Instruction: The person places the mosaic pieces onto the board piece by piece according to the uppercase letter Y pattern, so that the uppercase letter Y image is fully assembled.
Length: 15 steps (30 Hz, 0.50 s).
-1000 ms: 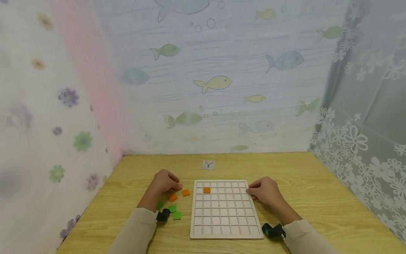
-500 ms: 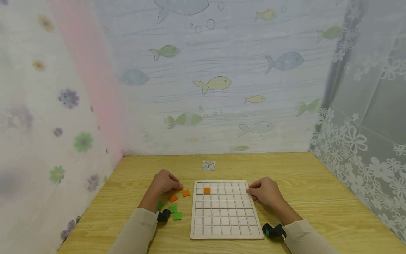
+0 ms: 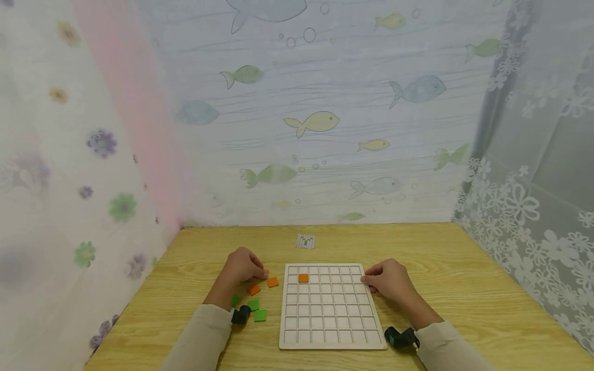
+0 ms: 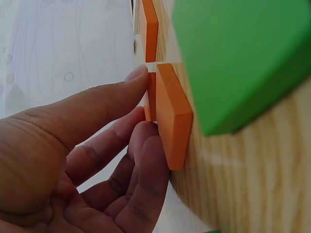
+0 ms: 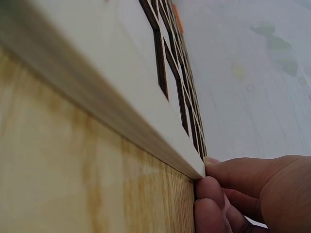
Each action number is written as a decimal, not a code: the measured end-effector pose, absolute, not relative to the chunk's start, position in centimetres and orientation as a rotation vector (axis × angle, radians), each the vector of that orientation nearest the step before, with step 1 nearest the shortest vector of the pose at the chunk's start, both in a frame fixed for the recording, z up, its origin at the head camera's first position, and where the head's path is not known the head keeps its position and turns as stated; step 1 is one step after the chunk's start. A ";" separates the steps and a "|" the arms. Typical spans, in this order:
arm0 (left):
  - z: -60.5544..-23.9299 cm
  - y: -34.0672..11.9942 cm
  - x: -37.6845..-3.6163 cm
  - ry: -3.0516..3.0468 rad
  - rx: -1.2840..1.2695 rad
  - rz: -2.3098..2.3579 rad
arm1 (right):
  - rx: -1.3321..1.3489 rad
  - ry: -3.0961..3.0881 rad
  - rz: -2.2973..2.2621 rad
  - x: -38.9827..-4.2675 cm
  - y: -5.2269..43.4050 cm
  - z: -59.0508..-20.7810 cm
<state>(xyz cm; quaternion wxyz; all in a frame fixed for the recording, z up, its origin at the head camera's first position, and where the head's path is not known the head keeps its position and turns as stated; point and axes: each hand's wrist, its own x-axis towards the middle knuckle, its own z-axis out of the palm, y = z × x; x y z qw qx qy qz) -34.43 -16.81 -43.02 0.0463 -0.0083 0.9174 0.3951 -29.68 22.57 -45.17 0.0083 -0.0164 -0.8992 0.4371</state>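
My left hand [image 3: 243,265] is left of the board and pinches an orange square tile [image 4: 151,97] between thumb and fingertips, low over the table. The fingers partly hide this tile. Close by lie two more loose orange tiles, one [image 3: 273,282] nearer the board and one [image 3: 253,290] nearer the wrist. A pale wooden grid board [image 3: 332,346] lies flat in the middle, with one orange tile [image 3: 303,278] in a cell of its second row. At the board's upper right edge, my right hand [image 3: 389,281] grips the rim with thumb and fingers.
Several green tiles [image 3: 260,315] lie beside the left wrist. A small card with a grid pattern [image 3: 306,241] is behind the board on the wooden table [image 3: 417,242]. Printed curtains [image 3: 315,154] hang around the table's back and sides.
My left fingertips shift very slightly to the right at the orange tile. The right hand, the board and the other tiles stay in place.
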 end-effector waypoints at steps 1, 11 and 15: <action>-43.0 -16.8 -34.4 2.807 -0.018 1.201 | -0.048 -2.810 1.364 -29.7 22.6 -45.2; -42.9 -16.8 -34.3 2.842 -0.011 1.188 | -0.045 -2.809 1.371 -29.6 22.7 -45.2; -42.9 -16.8 -34.2 2.826 -0.036 1.214 | -0.040 -2.806 1.373 -29.7 22.6 -45.3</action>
